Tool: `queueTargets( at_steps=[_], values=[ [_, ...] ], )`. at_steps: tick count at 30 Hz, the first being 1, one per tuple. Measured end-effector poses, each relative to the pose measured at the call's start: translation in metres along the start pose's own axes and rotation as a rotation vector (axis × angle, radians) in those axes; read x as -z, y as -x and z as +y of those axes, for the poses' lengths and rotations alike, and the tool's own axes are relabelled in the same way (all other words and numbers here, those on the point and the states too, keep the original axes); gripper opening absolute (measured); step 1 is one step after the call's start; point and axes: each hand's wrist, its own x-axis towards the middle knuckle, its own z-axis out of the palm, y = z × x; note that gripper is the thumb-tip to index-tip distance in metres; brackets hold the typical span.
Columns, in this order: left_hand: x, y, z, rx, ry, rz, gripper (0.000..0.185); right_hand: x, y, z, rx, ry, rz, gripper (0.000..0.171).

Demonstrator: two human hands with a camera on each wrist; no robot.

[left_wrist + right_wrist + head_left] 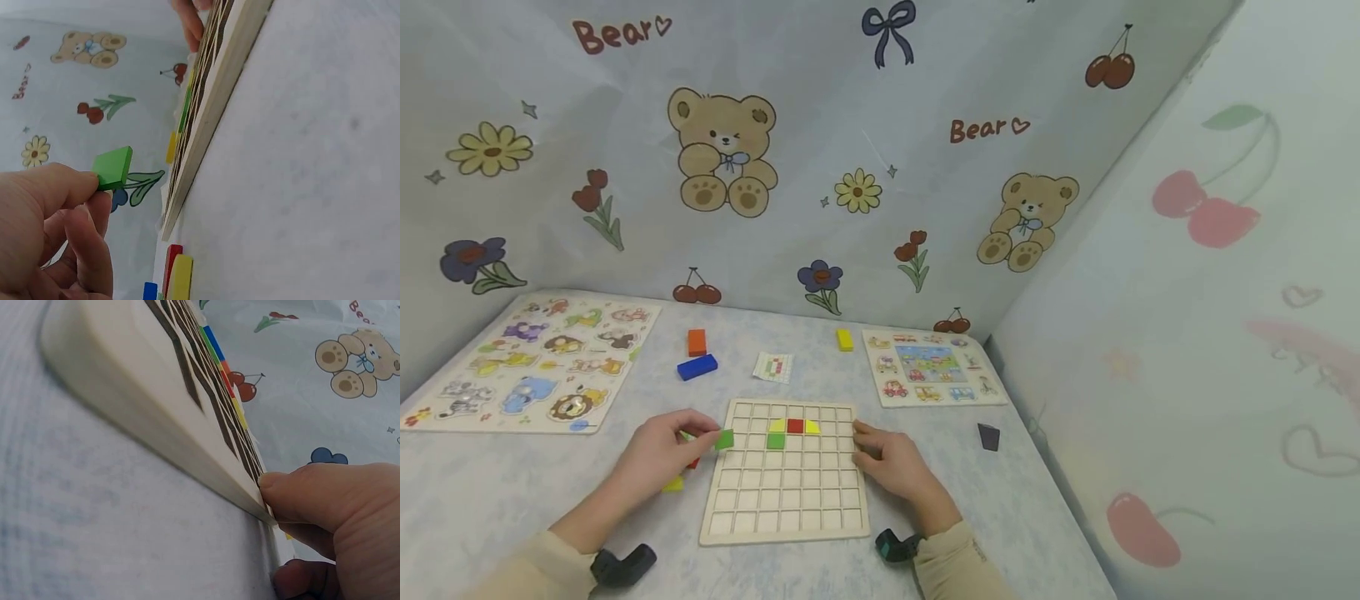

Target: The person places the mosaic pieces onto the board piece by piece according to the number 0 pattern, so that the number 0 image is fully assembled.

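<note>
My left hand (662, 446) pinches a green square tile (725, 439) between thumb and fingertips, over the left edge of a wooden grid board (786, 500). In the left wrist view that green tile (112, 168) is held up in the air beside the board (206, 131). On the board a red square tile (795, 426) sits between two yellow pieces, with a green square tile (776, 441) below the left one. My right hand (898, 467) grips the board's right edge, its fingertips on the rim. Red (692, 463) and yellow (673, 484) pieces lie partly hidden under my left hand.
Behind the board lie a small pattern card (772, 367), an orange block (697, 342), a blue block (697, 367) and a yellow block (845, 340). An animal puzzle (561, 358) is at left, a vehicle puzzle (928, 371) at right, near a dark block (988, 437).
</note>
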Motion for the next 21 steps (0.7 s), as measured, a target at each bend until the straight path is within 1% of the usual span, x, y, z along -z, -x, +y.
queueTargets(
  at_steps=[3,6,9,12,16,21],
  values=[
    [-0.004,-0.002,0.009,-0.020,-0.034,-0.016,0.022,0.000,0.000,0.001,0.007,-0.005,0.004,0.041],
    [-0.011,-0.003,0.019,-0.025,-0.071,-0.037,0.017,-0.001,-0.001,0.001,0.019,-0.001,0.004,0.040],
    [-0.022,-0.006,0.033,-0.030,-0.089,-0.060,0.012,-0.001,-0.001,0.002,0.021,-0.002,0.002,0.040],
    [-0.035,-0.010,0.041,-0.051,-0.092,-0.069,0.008,-0.002,-0.001,0.002,0.019,-0.005,0.002,0.039],
    [-0.051,-0.009,0.041,-0.080,-0.098,-0.072,0.005,-0.003,-0.002,0.001,0.026,-0.012,0.001,0.040],
    [-0.060,-0.010,0.034,-0.098,-0.102,-0.061,0.006,-0.002,-0.002,0.000,0.016,-0.009,0.008,0.040]
  ],
)
